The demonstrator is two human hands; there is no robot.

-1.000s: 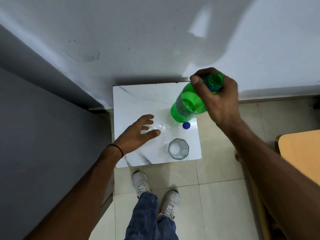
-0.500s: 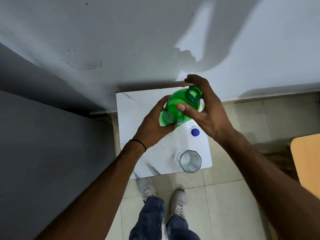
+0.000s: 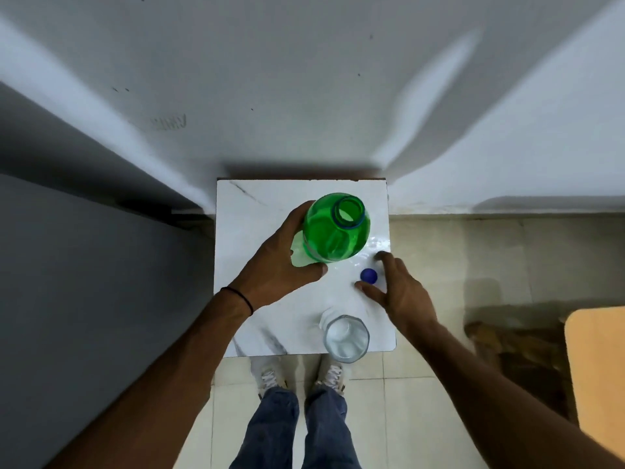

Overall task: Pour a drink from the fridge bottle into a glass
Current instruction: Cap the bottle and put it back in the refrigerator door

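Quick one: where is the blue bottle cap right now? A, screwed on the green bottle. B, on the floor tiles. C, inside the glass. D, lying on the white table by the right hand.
D: the blue cap lies on the white table between the thumb and forefinger of the right hand, while the green bottle, in the grip of the left hand, shows an open mouth.

Fingers (image 3: pixel 299 216) of left hand (image 3: pixel 274 262): partly concealed behind green transparent plastic bottle (image 3: pixel 334 228). Orange wooden board (image 3: pixel 598 367): cropped by right edge. Grey wall marking (image 3: pixel 169 122): illegible.
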